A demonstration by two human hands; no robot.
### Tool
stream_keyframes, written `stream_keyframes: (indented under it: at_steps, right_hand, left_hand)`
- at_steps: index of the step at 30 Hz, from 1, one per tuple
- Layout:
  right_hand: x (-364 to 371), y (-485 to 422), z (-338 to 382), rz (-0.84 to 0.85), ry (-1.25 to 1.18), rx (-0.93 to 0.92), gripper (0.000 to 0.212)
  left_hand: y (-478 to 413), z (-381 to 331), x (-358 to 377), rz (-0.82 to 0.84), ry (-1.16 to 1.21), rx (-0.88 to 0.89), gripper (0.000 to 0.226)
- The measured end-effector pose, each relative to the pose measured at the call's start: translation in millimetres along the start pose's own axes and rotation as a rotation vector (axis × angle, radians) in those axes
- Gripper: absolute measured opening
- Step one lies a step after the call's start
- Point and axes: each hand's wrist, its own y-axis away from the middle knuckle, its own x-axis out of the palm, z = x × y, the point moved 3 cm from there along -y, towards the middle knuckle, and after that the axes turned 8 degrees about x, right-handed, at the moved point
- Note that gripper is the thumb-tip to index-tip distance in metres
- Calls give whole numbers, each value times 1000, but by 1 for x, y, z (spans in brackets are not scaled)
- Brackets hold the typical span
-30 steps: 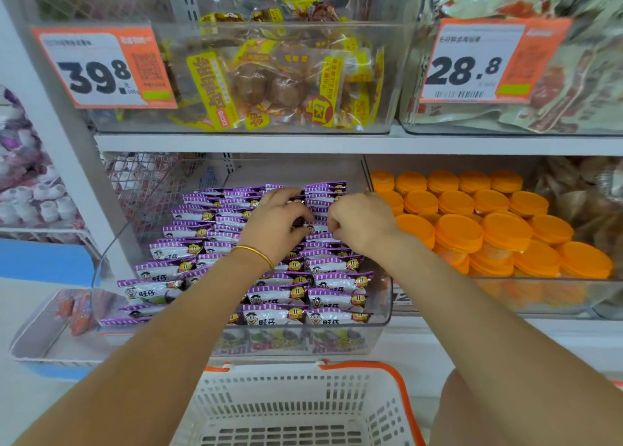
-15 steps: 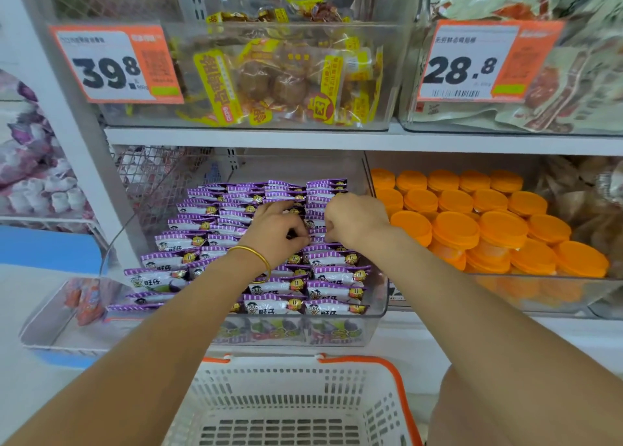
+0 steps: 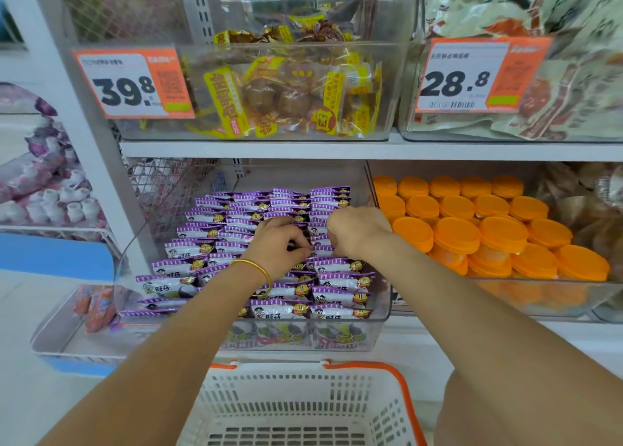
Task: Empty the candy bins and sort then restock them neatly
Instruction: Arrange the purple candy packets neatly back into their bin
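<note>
Packets [image 3: 341, 265] under curled fingers [image 3: 298, 240], in bin [image 3: 384, 324]

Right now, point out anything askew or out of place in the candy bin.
The purple packets at front left lie tilted, unlike the straight rows at right. The left hand and right hand pinch packets in the middle; nothing looks spilled.

39.8 tag [image 3: 133, 83], 28.8 tag [image 3: 472, 74], 旺仔 packets [image 3: 279, 310]

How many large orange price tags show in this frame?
2: the 39.8 tag on the upper left bin, the 28.8 tag on the upper right bin. Others may be hidden lower down.
</note>
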Motion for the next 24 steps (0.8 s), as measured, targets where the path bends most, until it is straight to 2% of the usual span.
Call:
stream_keyframes:
  at_steps: [2, 4, 6, 10, 17, 21, 24]
  right_hand:
    - [0, 0, 0, -28, 0, 13, 30]
    - [-1, 1, -2, -38, -4, 11, 27]
    - [-2, 0, -3, -10, -23, -3, 22]
    - [-6, 1, -7, 116, -90, -56, 31]
    - [-8, 3, -8, 140, -155, -117, 34]
    - [-9, -1, -9, 161, -176, -100, 44]
    - [-7, -2, -6, 189, -114, -89, 38]
  left_hand:
    - [1, 1, 1, -6, 8, -2, 11]
    - [1, 3, 3, -9, 16, -4, 10]
    - [1, 5, 4, -8, 20, -4, 10]
    - [1, 6, 3, -12, 13, 12, 11]
    - [2, 4, 2, -10, -1, 3, 15]
    - [3, 2, 2, -8, -14, 11, 44]
    - [3, 1, 6, 55, -70, 24, 56]
